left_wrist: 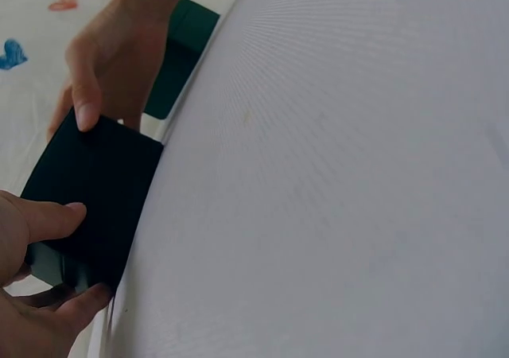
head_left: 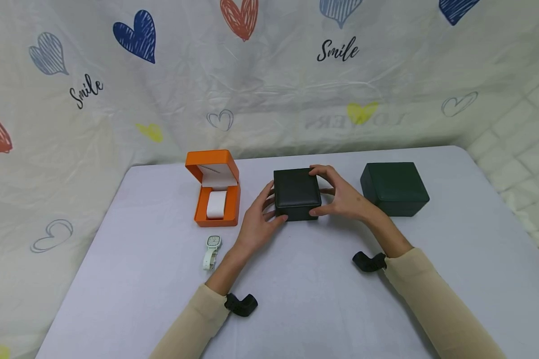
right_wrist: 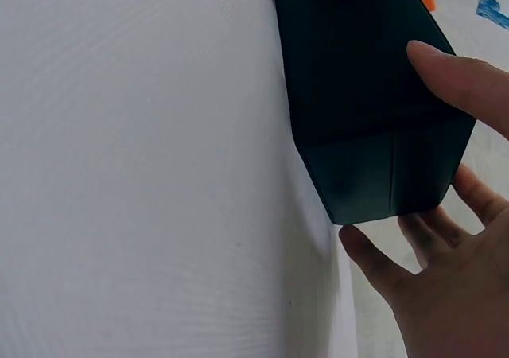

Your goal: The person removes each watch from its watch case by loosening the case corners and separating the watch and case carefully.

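The inside of the dark box (head_left: 297, 193) is hidden

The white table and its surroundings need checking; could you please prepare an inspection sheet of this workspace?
Surface: white table, smooth-looking top.
Job's things: black box, lid down, between both hands.
Clutter: open orange box holding a white cushion; white watch lying on the near side of it; dark green box at right.
Hands: left hand and right hand grip opposite sides of the black box.
Cables: nothing seen.
Surroundings: heart-printed sheet behind the table.
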The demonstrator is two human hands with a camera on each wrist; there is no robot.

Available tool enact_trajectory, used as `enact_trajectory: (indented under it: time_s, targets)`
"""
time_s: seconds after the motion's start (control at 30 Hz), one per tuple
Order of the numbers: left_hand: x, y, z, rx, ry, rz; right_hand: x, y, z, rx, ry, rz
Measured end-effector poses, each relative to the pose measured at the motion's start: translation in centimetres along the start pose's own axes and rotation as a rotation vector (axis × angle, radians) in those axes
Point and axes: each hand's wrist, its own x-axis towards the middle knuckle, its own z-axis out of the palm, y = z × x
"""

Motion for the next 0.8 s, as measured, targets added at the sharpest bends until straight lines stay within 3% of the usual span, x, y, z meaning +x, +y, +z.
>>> enact_trajectory:
  time_s: [0.8]
  targets:
    - [0.43,-0.28,-0.15,-0.003,0.047,0.027,0.11,0.64,0.1,0.009,0.054,-0.012]
